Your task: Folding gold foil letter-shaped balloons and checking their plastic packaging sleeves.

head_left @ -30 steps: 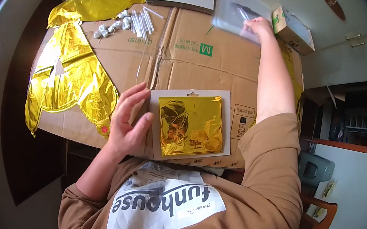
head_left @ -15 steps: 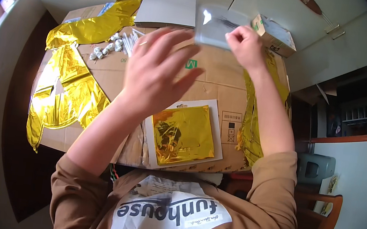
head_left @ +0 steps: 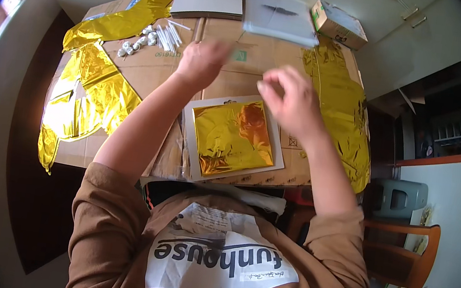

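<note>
My left hand (head_left: pixel 205 61) is over the middle of the cardboard, its fingers smeared by motion. To its right, my right hand (head_left: pixel 294 103) hovers above the corner of a white card, fingers curled and thumb close to the forefinger. Anything thin between them is too small to make out. Below the hands lies a folded gold foil piece (head_left: pixel 231 138), flat and square, on the white backing card (head_left: pixel 194 159). Behind the right hand is a stack of clear plastic bags (head_left: pixel 282 24) with a dark bunch of thin strands (head_left: pixel 280 11) on top.
Gold foil balloons, uninflated, lie at the left (head_left: pixel 101 96) and right (head_left: pixel 341 112). White sticks (head_left: pixel 167 38) and several small whitish bundles (head_left: pixel 135 47) sit back left. A stack of white cards (head_left: pixel 208 0) and an open carton (head_left: pixel 338 25) stand at the back.
My right hand has come back from the plastic bags toward the gold foil piece. My left hand has moved slightly, and its fingers point to the right. The view has shifted.
</note>
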The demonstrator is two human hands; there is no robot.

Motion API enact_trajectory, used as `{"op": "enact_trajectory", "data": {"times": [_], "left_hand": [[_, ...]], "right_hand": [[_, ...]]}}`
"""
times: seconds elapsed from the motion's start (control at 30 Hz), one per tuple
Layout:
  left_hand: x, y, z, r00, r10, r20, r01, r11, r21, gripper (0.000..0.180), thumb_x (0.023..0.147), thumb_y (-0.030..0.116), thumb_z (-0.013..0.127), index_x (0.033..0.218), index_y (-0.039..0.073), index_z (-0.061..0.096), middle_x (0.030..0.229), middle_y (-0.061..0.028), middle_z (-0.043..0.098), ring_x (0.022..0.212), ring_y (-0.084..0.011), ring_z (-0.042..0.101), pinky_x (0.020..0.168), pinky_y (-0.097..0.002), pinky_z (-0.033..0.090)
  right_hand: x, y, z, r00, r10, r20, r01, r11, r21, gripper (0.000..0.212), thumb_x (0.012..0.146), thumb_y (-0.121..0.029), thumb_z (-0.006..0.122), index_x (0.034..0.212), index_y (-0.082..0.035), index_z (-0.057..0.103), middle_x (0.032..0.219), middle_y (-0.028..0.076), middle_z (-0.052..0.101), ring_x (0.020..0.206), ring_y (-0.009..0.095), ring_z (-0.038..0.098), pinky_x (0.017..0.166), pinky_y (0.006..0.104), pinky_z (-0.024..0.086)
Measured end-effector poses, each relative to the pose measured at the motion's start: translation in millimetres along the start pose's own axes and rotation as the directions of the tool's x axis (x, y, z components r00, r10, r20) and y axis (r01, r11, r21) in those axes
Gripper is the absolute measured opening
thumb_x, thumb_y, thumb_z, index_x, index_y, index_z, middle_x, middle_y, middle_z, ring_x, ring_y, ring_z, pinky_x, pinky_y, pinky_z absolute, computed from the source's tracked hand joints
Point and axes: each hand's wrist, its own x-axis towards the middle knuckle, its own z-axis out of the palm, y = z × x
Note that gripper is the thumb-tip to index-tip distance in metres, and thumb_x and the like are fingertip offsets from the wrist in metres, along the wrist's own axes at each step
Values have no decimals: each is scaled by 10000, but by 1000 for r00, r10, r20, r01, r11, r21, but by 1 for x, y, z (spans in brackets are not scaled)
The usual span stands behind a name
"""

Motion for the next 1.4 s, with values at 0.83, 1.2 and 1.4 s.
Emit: {"op": "enact_trajectory", "data": {"times": [0.83,1.2,1.4], "left_hand": [[-49,7,-6,985,171,29,-168,982,-87,39,863,118,644,840,111,613,834,-63,609,737,-304,678,651,-438,563],[-69,25,-28,972,209,106,-194,971,-137,49,843,110,649,855,92,605,842,-78,605,747,-301,680,670,-434,559],[-85,42,-52,952,281,122,-248,941,-229,81,826,105,661,874,86,598,853,-84,602,730,-299,679,663,-423,562]], "right_hand": [[-282,-81,63,606,666,435,-375,-243,895,500,1042,-326,582,1394,4,451,1277,167,616,1095,280,660,935,393,536],[-249,-101,57,455,793,406,-358,-256,898,306,1000,-229,695,1200,-1,656,1127,84,706,915,200,724,770,374,619],[-279,-94,-9,586,772,248,-431,37,901,457,926,-60,709,1360,-10,574,1249,86,679,1129,195,673,1004,353,531]]}}
